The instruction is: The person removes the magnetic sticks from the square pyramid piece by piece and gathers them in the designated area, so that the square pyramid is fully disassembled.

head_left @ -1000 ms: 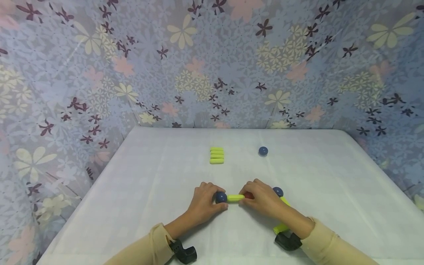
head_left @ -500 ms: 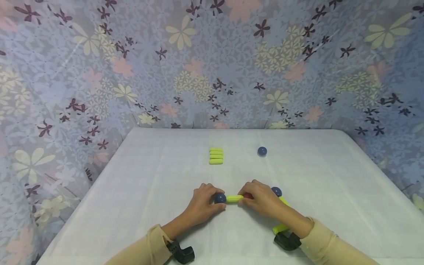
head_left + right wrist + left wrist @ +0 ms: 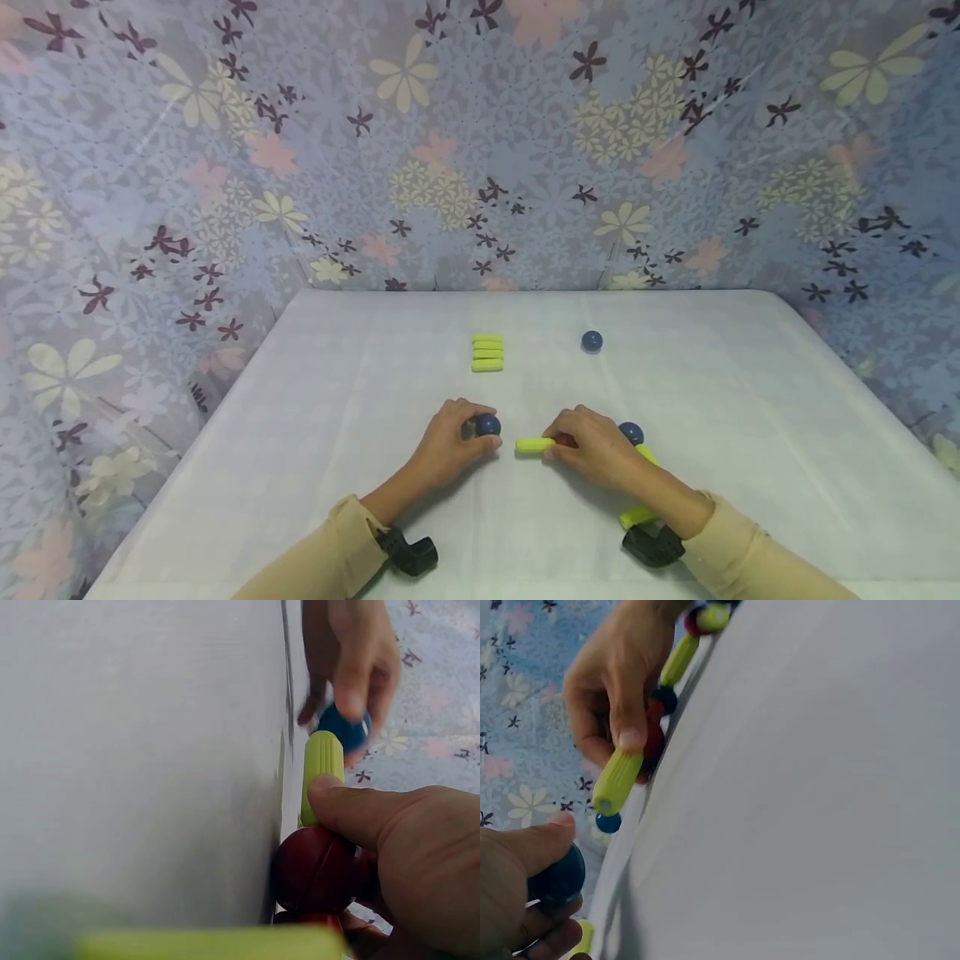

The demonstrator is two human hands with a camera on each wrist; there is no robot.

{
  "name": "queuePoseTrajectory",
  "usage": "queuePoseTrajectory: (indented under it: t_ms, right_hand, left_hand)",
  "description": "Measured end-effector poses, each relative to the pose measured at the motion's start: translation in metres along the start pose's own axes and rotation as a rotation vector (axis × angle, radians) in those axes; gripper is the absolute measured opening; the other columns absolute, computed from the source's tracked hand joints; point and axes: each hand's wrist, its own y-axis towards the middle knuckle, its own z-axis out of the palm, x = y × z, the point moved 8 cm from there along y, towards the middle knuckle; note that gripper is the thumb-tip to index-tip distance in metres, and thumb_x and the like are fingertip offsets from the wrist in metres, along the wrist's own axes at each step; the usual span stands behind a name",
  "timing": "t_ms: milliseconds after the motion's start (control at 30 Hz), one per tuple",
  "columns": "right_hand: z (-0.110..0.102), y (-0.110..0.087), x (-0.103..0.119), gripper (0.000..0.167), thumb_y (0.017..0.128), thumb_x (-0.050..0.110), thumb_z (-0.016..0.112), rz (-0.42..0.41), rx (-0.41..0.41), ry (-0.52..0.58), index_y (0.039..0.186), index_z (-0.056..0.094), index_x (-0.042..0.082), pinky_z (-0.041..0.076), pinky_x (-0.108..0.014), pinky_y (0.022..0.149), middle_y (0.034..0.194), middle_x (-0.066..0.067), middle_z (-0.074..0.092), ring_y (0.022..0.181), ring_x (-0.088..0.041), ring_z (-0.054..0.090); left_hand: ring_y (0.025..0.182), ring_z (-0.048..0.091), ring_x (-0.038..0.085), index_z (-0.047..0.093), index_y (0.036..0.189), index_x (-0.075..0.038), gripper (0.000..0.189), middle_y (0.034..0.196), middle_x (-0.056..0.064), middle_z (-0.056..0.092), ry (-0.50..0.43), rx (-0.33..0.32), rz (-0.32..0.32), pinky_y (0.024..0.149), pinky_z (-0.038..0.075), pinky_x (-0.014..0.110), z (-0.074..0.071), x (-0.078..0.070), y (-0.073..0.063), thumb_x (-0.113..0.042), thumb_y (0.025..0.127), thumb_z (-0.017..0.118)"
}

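My left hand (image 3: 447, 442) holds a blue ball (image 3: 487, 425) between thumb and fingers, a short way left of a yellow-green stick. That ridged stick (image 3: 533, 446) points left from my right hand (image 3: 592, 446), whose thumb lies along it in the right wrist view. At the stick's other end is a red ball (image 3: 311, 870), partly covered by the right hand. Beyond this hand, more joined pieces show: another blue ball (image 3: 632, 433), a slanting stick (image 3: 680, 660) and a further stick (image 3: 636, 517) half hidden under the right forearm.
Several loose yellow-green sticks (image 3: 487, 352) lie side by side at the back middle of the white-covered table (image 3: 360, 367). A loose blue ball (image 3: 592, 341) sits to their right. A floral cloth (image 3: 480, 142) hangs behind the table.
My left hand has drawn the blue ball away from the stick's left end, leftward and slightly toward the back, so a gap now shows. The right hand stays nearly in place.
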Motion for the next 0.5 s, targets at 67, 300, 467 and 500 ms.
queuePoseTrajectory:
  t_ms: [67,300,467,500]
  right_hand:
    - [0.0,0.0,0.0,0.013,0.079,0.024,0.074,-0.002,0.005,0.003,0.091,0.072,0.019,0.034,-0.019,0.06,0.074,0.014,0.056,0.07,-0.005,0.041]
    - [-0.001,0.0,0.004,0.015,0.078,0.024,0.075,-0.036,-0.005,0.003,0.091,0.072,0.018,0.034,-0.018,0.059,0.073,0.014,0.054,0.069,-0.003,0.04]
    - [-0.001,-0.001,0.004,0.015,0.078,0.025,0.075,-0.045,-0.009,-0.008,0.091,0.072,0.018,0.033,-0.017,0.059,0.072,0.015,0.053,0.069,-0.003,0.04]
    - [-0.001,-0.001,0.003,0.015,0.078,0.024,0.075,-0.048,-0.012,-0.011,0.091,0.072,0.018,0.033,-0.017,0.059,0.072,0.015,0.053,0.069,-0.003,0.04]
  left_hand:
    - [0.096,0.052,0.016,0.062,0.121,-0.016,0.043,0.107,0.001,0.064,-0.005,-0.004,-0.028,0.082,0.044,0.031,0.0,-0.002,0.017,-0.03,0.081,0.072]
    - [0.106,0.051,0.021,0.064,0.12,-0.019,0.042,0.115,0.002,0.067,0.112,-0.058,0.005,0.094,0.038,0.043,0.002,-0.011,0.094,-0.038,0.083,0.069]
    - [0.107,0.051,0.02,0.063,0.121,-0.022,0.041,0.115,-0.003,0.068,0.298,-0.026,-0.018,0.093,0.035,0.039,0.013,-0.013,0.132,-0.038,0.084,0.068]
    - [0.108,0.051,0.019,0.063,0.121,-0.022,0.041,0.115,-0.004,0.068,0.325,-0.019,-0.026,0.094,0.034,0.039,0.015,-0.014,0.138,-0.038,0.084,0.068]
